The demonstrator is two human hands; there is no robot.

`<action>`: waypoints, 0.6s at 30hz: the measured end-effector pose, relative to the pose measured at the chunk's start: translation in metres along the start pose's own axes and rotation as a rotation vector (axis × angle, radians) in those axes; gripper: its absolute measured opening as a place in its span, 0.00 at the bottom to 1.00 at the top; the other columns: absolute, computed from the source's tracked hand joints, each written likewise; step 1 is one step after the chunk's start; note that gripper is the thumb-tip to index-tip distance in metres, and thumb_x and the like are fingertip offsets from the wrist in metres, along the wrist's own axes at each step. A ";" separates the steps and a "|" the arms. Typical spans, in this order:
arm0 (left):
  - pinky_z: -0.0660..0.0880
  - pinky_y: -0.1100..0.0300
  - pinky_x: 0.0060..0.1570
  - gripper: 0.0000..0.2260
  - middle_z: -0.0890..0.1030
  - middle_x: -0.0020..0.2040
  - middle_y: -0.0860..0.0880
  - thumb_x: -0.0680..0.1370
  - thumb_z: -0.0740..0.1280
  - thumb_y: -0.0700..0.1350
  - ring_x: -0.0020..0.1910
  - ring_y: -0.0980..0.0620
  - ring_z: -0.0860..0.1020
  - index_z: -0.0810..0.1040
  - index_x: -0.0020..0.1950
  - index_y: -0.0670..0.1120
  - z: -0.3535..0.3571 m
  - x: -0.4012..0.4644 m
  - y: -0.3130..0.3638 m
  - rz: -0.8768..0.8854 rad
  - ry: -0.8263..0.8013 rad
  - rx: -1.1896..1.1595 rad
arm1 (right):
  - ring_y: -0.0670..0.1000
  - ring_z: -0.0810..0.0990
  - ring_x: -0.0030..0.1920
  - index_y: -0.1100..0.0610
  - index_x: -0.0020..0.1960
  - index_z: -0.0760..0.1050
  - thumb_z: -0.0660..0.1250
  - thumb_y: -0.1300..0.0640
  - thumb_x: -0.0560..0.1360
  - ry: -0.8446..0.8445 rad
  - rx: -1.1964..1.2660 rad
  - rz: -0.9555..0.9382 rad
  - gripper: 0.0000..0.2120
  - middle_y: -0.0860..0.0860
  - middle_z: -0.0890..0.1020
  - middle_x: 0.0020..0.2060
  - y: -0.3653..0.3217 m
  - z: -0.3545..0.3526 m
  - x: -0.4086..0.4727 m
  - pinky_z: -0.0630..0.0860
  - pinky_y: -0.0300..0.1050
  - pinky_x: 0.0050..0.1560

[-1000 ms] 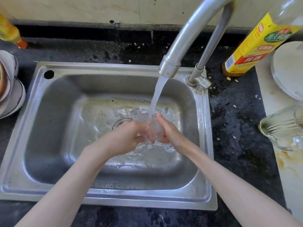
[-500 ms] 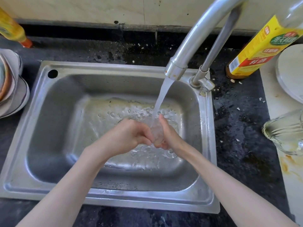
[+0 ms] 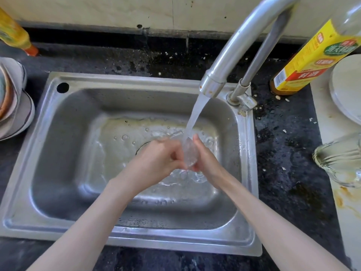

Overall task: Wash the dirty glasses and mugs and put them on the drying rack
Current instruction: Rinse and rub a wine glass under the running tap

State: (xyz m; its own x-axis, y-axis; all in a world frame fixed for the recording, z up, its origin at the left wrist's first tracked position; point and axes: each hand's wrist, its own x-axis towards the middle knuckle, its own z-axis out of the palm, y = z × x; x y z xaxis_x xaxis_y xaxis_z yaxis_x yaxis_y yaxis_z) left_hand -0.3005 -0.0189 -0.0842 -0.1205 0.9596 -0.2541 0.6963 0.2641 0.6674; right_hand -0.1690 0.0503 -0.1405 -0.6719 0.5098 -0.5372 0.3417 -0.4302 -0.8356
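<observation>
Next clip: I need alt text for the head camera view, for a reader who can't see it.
Two bare hands, left hand and right hand, hold a small clear glass between them under running water from a curved faucet, over a steel sink. A yellow-labelled bottle and another glass vessel sit on the right of the counter, stacked dishes on the left.

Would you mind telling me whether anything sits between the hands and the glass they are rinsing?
Nothing visible does. The left hand and the right hand both hold the small clear glass directly, under the tap's water stream, above the sink. No drying rack is in view.
</observation>
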 end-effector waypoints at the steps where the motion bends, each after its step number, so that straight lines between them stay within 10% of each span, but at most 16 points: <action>1: 0.69 0.66 0.36 0.15 0.74 0.33 0.55 0.67 0.76 0.46 0.33 0.59 0.72 0.70 0.31 0.51 0.000 0.000 0.001 -0.052 0.086 -0.048 | 0.43 0.72 0.35 0.61 0.50 0.76 0.49 0.38 0.77 0.042 -0.007 -0.048 0.29 0.57 0.76 0.35 0.000 0.002 -0.002 0.68 0.32 0.37; 4: 0.68 0.73 0.37 0.14 0.75 0.34 0.56 0.69 0.75 0.44 0.34 0.63 0.73 0.70 0.33 0.51 -0.001 0.000 0.003 -0.026 0.035 -0.144 | 0.37 0.73 0.31 0.51 0.43 0.74 0.50 0.45 0.81 0.072 -0.044 -0.118 0.18 0.43 0.76 0.31 -0.001 -0.001 -0.003 0.69 0.28 0.35; 9: 0.72 0.65 0.45 0.06 0.76 0.37 0.62 0.69 0.75 0.42 0.39 0.66 0.75 0.81 0.38 0.53 -0.005 0.001 -0.007 0.095 -0.200 -0.063 | 0.42 0.64 0.19 0.51 0.40 0.79 0.38 0.40 0.80 -0.023 0.022 0.057 0.33 0.49 0.71 0.17 -0.016 -0.003 -0.005 0.59 0.32 0.20; 12: 0.70 0.66 0.37 0.15 0.76 0.32 0.57 0.65 0.78 0.42 0.34 0.63 0.74 0.73 0.30 0.55 -0.004 0.004 -0.006 0.005 -0.019 -0.103 | 0.43 0.63 0.23 0.65 0.52 0.74 0.42 0.36 0.79 -0.022 -0.021 -0.029 0.36 0.48 0.69 0.25 -0.007 -0.003 -0.006 0.58 0.33 0.25; 15: 0.68 0.70 0.33 0.16 0.75 0.30 0.55 0.65 0.78 0.43 0.30 0.63 0.72 0.70 0.31 0.51 -0.002 0.003 -0.002 -0.058 0.094 -0.194 | 0.36 0.75 0.36 0.57 0.58 0.71 0.55 0.31 0.74 0.012 -0.120 -0.129 0.31 0.41 0.77 0.40 -0.004 0.000 -0.009 0.70 0.31 0.37; 18: 0.68 0.71 0.41 0.08 0.77 0.36 0.59 0.69 0.75 0.44 0.37 0.66 0.75 0.77 0.36 0.51 -0.011 0.000 -0.004 -0.005 -0.144 -0.118 | 0.41 0.66 0.20 0.59 0.48 0.75 0.45 0.31 0.72 -0.020 -0.122 -0.032 0.35 0.42 0.70 0.22 -0.008 -0.001 -0.008 0.60 0.33 0.22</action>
State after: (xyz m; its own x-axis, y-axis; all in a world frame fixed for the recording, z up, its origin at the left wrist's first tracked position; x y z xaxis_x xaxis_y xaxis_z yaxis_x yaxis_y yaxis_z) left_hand -0.3111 -0.0188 -0.0796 -0.0147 0.9368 -0.3496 0.6070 0.2862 0.7414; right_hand -0.1656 0.0504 -0.1297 -0.6961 0.5063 -0.5090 0.3966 -0.3198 -0.8605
